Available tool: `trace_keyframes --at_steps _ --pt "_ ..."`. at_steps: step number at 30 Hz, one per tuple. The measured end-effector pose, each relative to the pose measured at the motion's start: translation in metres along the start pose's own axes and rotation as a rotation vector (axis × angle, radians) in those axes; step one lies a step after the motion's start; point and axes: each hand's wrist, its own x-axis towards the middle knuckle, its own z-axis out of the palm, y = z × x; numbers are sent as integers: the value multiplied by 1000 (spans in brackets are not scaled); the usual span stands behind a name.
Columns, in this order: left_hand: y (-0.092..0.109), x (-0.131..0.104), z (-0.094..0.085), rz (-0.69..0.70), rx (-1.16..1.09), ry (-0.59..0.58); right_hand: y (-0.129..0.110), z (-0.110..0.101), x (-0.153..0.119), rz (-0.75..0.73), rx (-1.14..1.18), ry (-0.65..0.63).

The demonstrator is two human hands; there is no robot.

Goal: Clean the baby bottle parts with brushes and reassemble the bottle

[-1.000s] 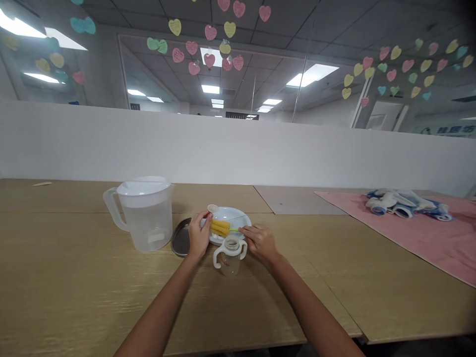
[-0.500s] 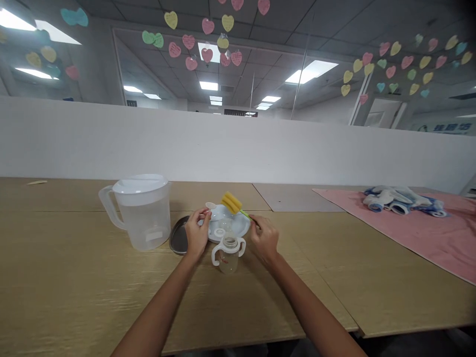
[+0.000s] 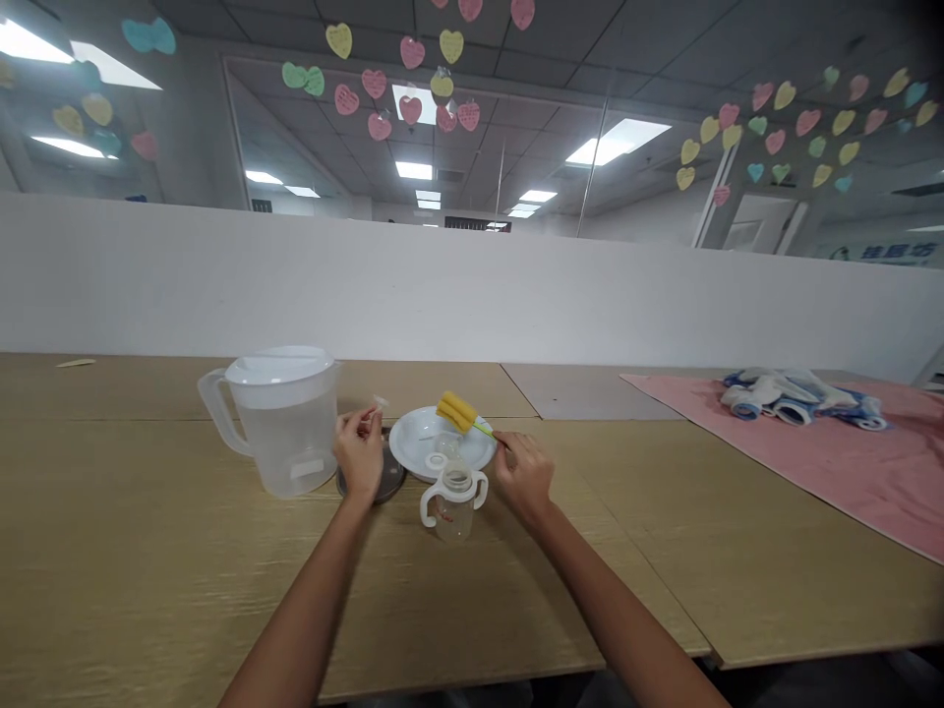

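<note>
My left hand [image 3: 359,447] pinches a small translucent piece with a flared round rim [image 3: 381,401], which looks like a bottle nipple. Under that hand lies a dark round metal dish [image 3: 389,480], partly covered. My right hand [image 3: 525,467] grips the green handle of a yellow sponge bottle brush [image 3: 456,411], its head over a white bowl [image 3: 404,442]. In front of the bowl stands an uncapped clear baby bottle [image 3: 453,516] with two white handles. Behind the bottle's mouth are a small white ring-shaped part [image 3: 436,461] and a clear cover [image 3: 447,446].
A translucent lidded pitcher [image 3: 291,447] stands left of the dish. To the right, a pink cloth [image 3: 796,462] carries a bundle of clear and blue plastic items [image 3: 800,396]. A white partition [image 3: 472,295] runs behind the wooden table [image 3: 184,580].
My left hand has moved left with the translucent piece, from the bowl's edge to above the metal dish. The brush head has dipped slightly; my right hand has barely shifted.
</note>
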Motion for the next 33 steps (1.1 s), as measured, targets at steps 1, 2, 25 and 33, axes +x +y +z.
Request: trace_keyframes --at_steps 1,2,25,33 --pt "-5 2 -1 -4 92 -46 0 0 0 20 -21 -10" --pt "-11 4 -2 -9 182 -97 1 1 0 36 -38 -21" --pt "37 -8 46 444 319 -893 2 3 -1 153 -54 -47" --pt "36 -4 38 459 389 -907 4 4 -2 154 -54 -25"
